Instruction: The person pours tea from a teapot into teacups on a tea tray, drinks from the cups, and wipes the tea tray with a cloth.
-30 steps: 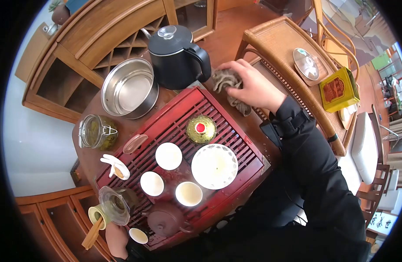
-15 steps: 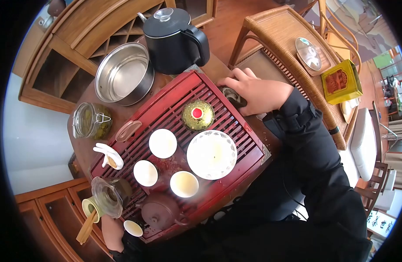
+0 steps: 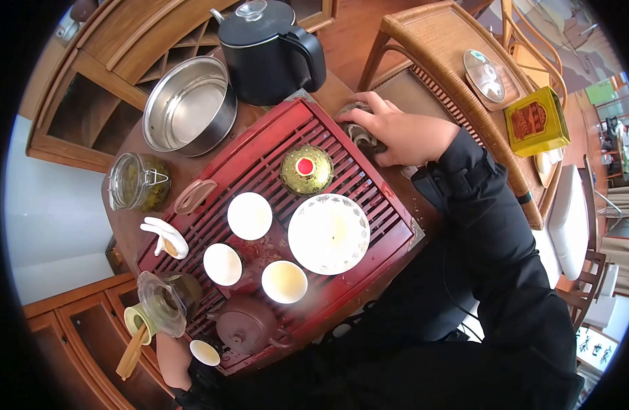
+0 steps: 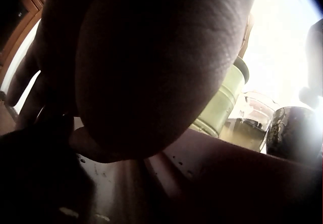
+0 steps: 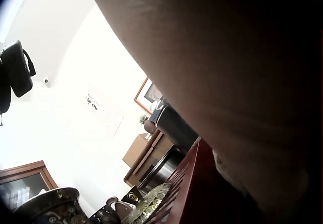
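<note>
My right hand [image 3: 416,137] curls over a crumpled grey-brown cloth [image 3: 363,139] on the table, just outside the far right edge of the red slatted tea tray [image 3: 390,217]. My left hand [image 3: 174,363] is low at the tray's near left corner, beside a green tool holder [image 3: 138,320] with wooden tools. A glass pitcher [image 3: 181,295] and a small cup [image 3: 205,352] stand close by. In the left wrist view, loose, spread fingers [image 4: 25,80] hang in shadow. A brown clay teapot [image 3: 245,324] sits on the tray.
White-lined cups [image 3: 249,216], a patterned bowl [image 3: 328,234] and a gold-green lidded vessel [image 3: 306,169] stand on the tray. Behind are a steel pot [image 3: 190,108], a black kettle [image 3: 263,61] and a glass jar [image 3: 140,181]. A wicker stand [image 3: 424,34] bears a yellow tin [image 3: 535,121].
My right hand has come down onto the table with the cloth, which is now bunched under the palm. The left hand keeps its place by the tray corner. The head view has shifted slightly.
</note>
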Available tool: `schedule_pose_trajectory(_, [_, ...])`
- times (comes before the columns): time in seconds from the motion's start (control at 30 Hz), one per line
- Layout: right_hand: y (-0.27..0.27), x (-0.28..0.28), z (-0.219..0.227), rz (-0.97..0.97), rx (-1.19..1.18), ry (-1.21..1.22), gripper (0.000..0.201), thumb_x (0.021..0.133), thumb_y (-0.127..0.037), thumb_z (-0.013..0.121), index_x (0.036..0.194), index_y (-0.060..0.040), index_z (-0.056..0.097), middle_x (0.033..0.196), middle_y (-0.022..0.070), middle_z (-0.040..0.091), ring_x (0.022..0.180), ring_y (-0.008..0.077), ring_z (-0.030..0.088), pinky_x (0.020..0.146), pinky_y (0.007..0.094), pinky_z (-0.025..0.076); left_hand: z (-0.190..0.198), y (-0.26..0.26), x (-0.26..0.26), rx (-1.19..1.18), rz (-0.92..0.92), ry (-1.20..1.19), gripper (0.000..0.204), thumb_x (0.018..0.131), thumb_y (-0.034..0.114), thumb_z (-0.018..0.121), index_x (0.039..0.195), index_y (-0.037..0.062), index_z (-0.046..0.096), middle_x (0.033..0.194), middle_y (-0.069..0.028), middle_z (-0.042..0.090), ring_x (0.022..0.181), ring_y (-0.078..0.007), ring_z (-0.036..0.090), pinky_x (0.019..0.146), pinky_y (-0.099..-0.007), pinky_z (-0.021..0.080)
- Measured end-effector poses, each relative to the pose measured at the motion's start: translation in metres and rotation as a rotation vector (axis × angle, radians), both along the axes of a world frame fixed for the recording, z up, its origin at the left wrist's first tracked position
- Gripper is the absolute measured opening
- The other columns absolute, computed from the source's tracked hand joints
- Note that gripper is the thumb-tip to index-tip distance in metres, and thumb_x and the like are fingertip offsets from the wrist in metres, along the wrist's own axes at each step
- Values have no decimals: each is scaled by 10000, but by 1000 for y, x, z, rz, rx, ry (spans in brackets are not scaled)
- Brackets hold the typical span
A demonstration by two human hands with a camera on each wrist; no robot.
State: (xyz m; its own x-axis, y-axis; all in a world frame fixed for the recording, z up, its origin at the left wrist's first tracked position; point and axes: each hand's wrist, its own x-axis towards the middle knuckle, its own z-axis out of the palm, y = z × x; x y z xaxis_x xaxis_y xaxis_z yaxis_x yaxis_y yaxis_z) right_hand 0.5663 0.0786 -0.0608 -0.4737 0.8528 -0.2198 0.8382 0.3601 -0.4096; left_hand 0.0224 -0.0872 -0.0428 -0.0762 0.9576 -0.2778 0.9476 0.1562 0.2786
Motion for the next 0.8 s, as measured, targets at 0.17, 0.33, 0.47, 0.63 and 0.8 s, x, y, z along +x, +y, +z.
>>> schedule_pose_trajectory(0.17, [9, 2, -4, -33, 60, 58, 705, 779, -26, 739, 1423, -129, 473, 1358, 200, 443, 1242, 413, 547, 1031, 444, 497, 14, 6, 4, -147, -23, 37, 271, 990, 47, 494, 1239, -27, 572, 1119, -308, 628, 1081, -525, 558, 872, -497, 477])
schedule_pose_trajectory(0.33, [14, 3, -2, -195, 76, 92, 569, 796, -43, 704, 1338, -114, 549, 1310, 191, 524, 1180, 396, 584, 1031, 408, 487, 11, 6, 0, -195, 40, -31, 282, 985, 44, 501, 1247, -31, 575, 1143, -305, 630, 1090, -526, 557, 892, -490, 475])
schedule_pose_trajectory(0.47, [18, 12, -1, -271, 86, 79, 513, 797, -48, 687, 1296, -91, 577, 1250, 202, 566, 1153, 397, 593, 1019, 412, 490, 8, 6, 0, -96, -50, -70, 295, 972, 27, 505, 1252, -32, 576, 1143, -303, 634, 1089, -521, 564, 895, -486, 474])
schedule_pose_trajectory(0.63, [19, 26, 0, -417, 282, 158, 424, 794, -62, 684, 1213, -40, 626, 1139, 204, 636, 1117, 376, 618, 981, 406, 500, 3, 0, -4, -39, 21, 3, 204, 909, 44, 535, 1063, -59, 621, 995, -323, 643, 987, -512, 598, 806, -501, 494])
schedule_pose_trajectory(0.8, [2, 31, 4, -600, 306, 386, 436, 808, -125, 697, 1225, -20, 623, 1114, 245, 669, 1092, 381, 639, 955, 424, 509, -7, -10, -21, -29, 8, 26, 334, 924, 79, 534, 1223, -67, 506, 1080, -353, 610, 1037, -532, 570, 839, -549, 477])
